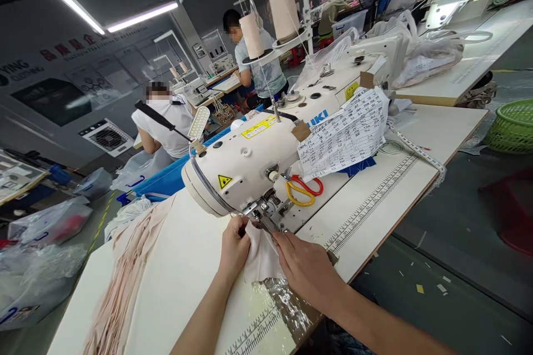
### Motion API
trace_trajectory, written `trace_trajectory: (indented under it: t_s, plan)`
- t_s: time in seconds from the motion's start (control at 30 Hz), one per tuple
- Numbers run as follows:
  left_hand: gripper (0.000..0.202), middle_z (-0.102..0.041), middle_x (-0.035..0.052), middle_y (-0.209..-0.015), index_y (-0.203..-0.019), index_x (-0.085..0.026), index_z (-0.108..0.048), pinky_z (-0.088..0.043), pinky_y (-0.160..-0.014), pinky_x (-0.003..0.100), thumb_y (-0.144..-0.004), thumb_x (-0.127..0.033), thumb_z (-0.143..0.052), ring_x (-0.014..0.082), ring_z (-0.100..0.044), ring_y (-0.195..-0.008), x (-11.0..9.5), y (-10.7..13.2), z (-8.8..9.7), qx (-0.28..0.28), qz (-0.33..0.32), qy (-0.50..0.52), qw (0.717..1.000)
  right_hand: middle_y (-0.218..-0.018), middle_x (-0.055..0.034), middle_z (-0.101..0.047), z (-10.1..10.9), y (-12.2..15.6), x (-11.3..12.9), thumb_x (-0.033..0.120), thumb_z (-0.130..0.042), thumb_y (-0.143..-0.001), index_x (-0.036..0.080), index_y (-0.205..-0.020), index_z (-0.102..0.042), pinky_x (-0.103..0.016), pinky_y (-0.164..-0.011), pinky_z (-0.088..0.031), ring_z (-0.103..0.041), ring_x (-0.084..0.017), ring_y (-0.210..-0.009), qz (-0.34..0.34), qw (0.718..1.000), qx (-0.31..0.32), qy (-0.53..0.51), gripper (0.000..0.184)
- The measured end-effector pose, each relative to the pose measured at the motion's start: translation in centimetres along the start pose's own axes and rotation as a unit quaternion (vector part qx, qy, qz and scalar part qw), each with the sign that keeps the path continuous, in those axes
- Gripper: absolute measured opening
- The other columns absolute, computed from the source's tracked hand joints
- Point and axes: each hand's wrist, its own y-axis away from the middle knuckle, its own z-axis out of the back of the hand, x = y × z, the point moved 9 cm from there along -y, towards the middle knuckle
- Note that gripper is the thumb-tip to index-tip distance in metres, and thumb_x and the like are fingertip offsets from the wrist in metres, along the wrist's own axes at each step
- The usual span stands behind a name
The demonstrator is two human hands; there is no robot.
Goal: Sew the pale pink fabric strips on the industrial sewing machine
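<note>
A piece of pale pink fabric (262, 259) lies at the needle area of a white JUKI sewing machine (233, 163). My left hand (234, 247) pinches its left edge close to the presser foot, fingers closed. From the other side my right hand (306, 266) grips the right edge, its fingertips near the machine's metal parts. The fabric's far end is hidden under the needle area. Scissors with red and yellow handles (300, 193) rest against the machine just beyond my right hand.
Long pale pink strips (129, 266) are heaped on the table's left. A handwritten sheet (343, 138) hangs on the machine, beside a measuring tape (416, 150). Thread cones (251, 36) stand behind. A green basket (510, 127) sits at right. Two people work at machines beyond.
</note>
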Motion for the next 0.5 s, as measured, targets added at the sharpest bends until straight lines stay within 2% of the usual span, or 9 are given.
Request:
trace_trajectory:
  t_s: [0.17,0.33,0.5]
  plan:
    - [0.019,-0.065,0.0027,-0.078,-0.074,-0.020,-0.062,-0.046,-0.063,0.028,-0.084,-0.036,-0.060,0.0188,-0.060,-0.073,-0.3,0.1,0.3,-0.007,0.002,-0.005,1.000,-0.108,-0.0160,-0.071,0.0,-0.1,-0.2,0.008,-0.050,-0.091,0.012,-0.127,-0.057,-0.027,-0.058,-0.057,-0.072,-0.022,-0.076,-0.011,1.000,-0.005,0.000,0.037]
    - [0.011,-0.065,0.0036,-0.080,-0.077,-0.022,-0.062,-0.047,-0.067,0.031,-0.085,-0.020,-0.055,0.0197,-0.059,-0.077,-2.7,0.4,0.2,-0.019,-0.148,-0.072,0.986,-0.110,-0.0166,-0.070,-0.2,-0.4,-0.1,0.006,-0.045,-0.091,0.009,-0.131,-0.054,-0.031,-0.058,-0.059,-0.072,-0.023,-0.076,-0.012,1.000,-0.007,0.011,0.042]
    - [0.020,-0.065,0.0063,-0.091,-0.087,-0.022,-0.066,-0.051,-0.076,0.035,-0.084,-0.011,-0.050,0.0212,-0.061,-0.087,-3.3,0.8,-0.3,0.003,-0.200,-0.090,0.976,-0.101,-0.0143,-0.072,0.6,0.6,-0.5,0.009,-0.044,-0.091,0.009,-0.126,-0.056,-0.031,-0.052,-0.055,-0.073,-0.024,-0.074,-0.032,0.999,-0.041,0.003,0.037]
